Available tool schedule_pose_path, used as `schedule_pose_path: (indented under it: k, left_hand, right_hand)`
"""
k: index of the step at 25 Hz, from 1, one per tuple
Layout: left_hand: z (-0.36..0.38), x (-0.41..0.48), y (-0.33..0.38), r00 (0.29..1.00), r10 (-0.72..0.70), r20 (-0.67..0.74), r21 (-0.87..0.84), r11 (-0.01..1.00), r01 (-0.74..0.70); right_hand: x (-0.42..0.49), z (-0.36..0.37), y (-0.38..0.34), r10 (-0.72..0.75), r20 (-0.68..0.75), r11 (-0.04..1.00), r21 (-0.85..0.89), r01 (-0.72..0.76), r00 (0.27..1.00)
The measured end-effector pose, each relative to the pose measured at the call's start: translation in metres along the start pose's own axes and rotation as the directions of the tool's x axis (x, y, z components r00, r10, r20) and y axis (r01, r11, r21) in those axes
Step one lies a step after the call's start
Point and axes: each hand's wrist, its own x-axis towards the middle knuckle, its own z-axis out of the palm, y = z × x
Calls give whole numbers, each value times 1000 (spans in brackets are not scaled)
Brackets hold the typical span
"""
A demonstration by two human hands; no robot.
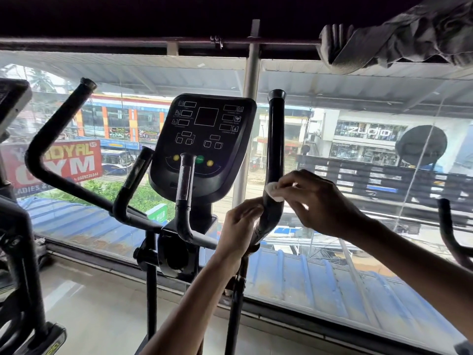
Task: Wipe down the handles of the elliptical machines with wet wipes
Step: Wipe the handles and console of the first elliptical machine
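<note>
A black elliptical machine stands in front of me with its console [204,139] in the middle. Its right moving handle [276,139] rises upright from a bend. My right hand [314,201] pinches a small white wet wipe [273,191] against that handle just above the bend. My left hand [242,224] grips the same handle lower down, at the bend. The left moving handle [55,129] angles up at the far left. Two short fixed grips [185,180] stand below the console.
A large glass window [358,149] runs right behind the machine, looking onto a street. Another machine [15,226] stands close on the left, and a further handle [448,226] shows at the right edge. Grey cloth [396,42] hangs from the rail overhead. Tiled floor lies below.
</note>
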Motion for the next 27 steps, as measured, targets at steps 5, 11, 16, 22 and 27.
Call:
schedule_pose_path:
  k: [5,11,16,22,27]
  left_hand:
    - [2,1,2,999,-47,-13,-51,998,47]
    - [0,1,3,988,-151,23,-160,975,153]
    - [0,3,0,983,-183,22,-170,968,184]
    - [-4,8,-1,970,-225,97,-238,941,242]
    - [-5,11,-1,967,-231,107,-223,942,249]
  right_hand:
    - [4,15,-3,156,-158,987,-15,-160,975]
    - [-14,5,-10,-11,-43,999,-43,9,999]
    - [17,18,-6,174,-172,977,-96,-193,970]
    - [-18,17,-31,-32,73,999,-31,34,997]
    - [-18,20,-28,168,-164,984,-32,-175,972]
